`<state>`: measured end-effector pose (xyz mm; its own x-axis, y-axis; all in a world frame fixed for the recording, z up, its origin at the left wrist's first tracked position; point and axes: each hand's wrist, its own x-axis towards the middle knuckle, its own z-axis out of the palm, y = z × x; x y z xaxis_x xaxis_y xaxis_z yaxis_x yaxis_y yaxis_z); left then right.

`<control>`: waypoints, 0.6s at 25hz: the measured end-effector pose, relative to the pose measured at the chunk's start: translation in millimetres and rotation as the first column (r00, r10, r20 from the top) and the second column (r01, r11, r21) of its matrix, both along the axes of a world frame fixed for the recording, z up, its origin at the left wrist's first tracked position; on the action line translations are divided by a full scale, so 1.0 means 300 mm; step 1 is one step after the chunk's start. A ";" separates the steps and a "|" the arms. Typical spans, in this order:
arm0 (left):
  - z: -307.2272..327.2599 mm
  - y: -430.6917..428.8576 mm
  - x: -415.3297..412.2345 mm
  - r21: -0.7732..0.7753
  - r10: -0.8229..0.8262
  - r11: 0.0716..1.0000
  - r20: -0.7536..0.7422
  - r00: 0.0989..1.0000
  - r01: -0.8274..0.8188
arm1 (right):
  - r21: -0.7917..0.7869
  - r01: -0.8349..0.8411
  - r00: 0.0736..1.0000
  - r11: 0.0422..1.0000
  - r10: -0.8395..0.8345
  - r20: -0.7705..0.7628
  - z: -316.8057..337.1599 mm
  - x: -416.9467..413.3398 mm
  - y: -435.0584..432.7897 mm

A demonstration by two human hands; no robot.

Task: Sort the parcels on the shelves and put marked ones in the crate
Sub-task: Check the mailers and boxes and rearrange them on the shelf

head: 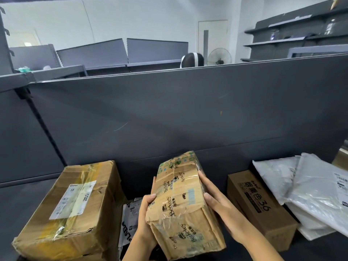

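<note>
I hold a crumpled brown cardboard parcel point(181, 202) with printed lettering and clear tape, lifted above the dark shelf point(17, 208). My left hand point(146, 221) grips its lower left edge, thumb on top. My right hand point(218, 206) holds its right side, fingers pressed along the flank. A large taped box with a white label point(71, 208) stands at the left. A flat grey-white parcel point(130, 219) lies under my left wrist. No crate is in view.
A long brown box printed "36" point(258, 206) lies to the right, with white plastic mailer bags point(310, 191) beyond it. The grey back panel point(178, 113) rises behind the shelf. A person's head point(192, 60) shows above it, near a fan point(219, 57).
</note>
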<state>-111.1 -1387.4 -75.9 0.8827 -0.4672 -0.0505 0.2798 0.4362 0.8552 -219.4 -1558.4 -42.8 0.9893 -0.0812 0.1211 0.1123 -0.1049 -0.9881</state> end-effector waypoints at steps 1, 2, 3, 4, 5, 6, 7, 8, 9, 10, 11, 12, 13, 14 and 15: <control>0.004 -0.004 0.004 -0.143 -0.078 0.987 -0.046 0.996 0.070 | -0.047 0.004 1.000 0.999 -0.003 0.022 0.000 0.009 -0.002; 0.019 -0.003 -0.003 -0.215 -0.167 0.966 -0.081 0.983 0.146 | -0.097 0.038 0.999 0.995 -0.034 0.034 -0.006 0.016 0.001; 0.033 -0.004 -0.007 -0.194 -0.192 0.966 -0.110 0.975 0.169 | -0.125 0.077 0.997 0.989 -0.073 0.036 -0.011 0.018 -0.003; 0.037 -0.006 -0.004 -0.165 -0.199 0.971 -0.146 0.969 0.175 | -0.128 0.125 0.992 0.984 -0.122 0.033 -0.014 0.022 -0.005; 0.038 -0.003 0.009 -0.083 -0.185 0.981 -0.148 0.972 0.174 | -0.137 0.163 0.987 0.977 -0.160 0.033 -0.019 0.029 -0.008; 0.043 -0.001 0.015 0.010 -0.201 0.979 -0.112 0.973 0.203 | -0.170 0.205 0.979 0.964 -0.199 0.050 -0.025 0.034 -0.010; 0.034 0.000 0.027 0.148 -0.231 0.960 -0.056 0.971 0.237 | -0.205 0.243 0.970 0.948 -0.233 0.070 -0.029 0.034 -0.010; 0.035 -0.004 0.032 0.272 -0.265 0.929 0.016 0.964 0.251 | -0.239 0.276 0.961 0.931 -0.262 0.089 -0.033 0.035 -0.008; 0.032 -0.005 0.034 0.347 -0.303 0.897 0.033 0.953 0.273 | -0.257 0.307 0.951 0.916 -0.287 0.111 -0.037 0.036 -0.005; 0.035 -0.007 0.031 0.393 -0.332 0.871 0.027 0.943 0.295 | -0.265 0.335 0.941 0.904 -0.311 0.129 -0.039 0.038 -0.002; 0.014 -0.010 0.036 0.422 -0.362 0.848 0.018 0.932 0.321 | -0.269 0.357 0.933 0.895 -0.327 0.151 -0.037 0.040 0.001; -0.004 -0.015 0.037 0.440 -0.380 0.830 -0.001 0.925 0.342 | -0.273 0.366 0.928 0.890 -0.328 0.175 -0.035 0.042 0.004; -0.022 -0.021 0.034 0.435 -0.407 0.818 -0.022 0.913 0.376 | -0.276 0.360 0.929 0.891 -0.316 0.191 -0.035 0.043 0.004; -0.035 -0.024 0.028 0.404 -0.427 0.822 -0.029 0.904 0.401 | -0.280 0.346 0.933 0.896 -0.298 0.199 -0.036 0.043 0.002; -0.046 -0.026 0.026 0.355 -0.444 0.834 -0.022 0.896 0.422 | -0.293 0.334 0.937 0.896 -0.283 0.204 -0.039 0.044 -0.001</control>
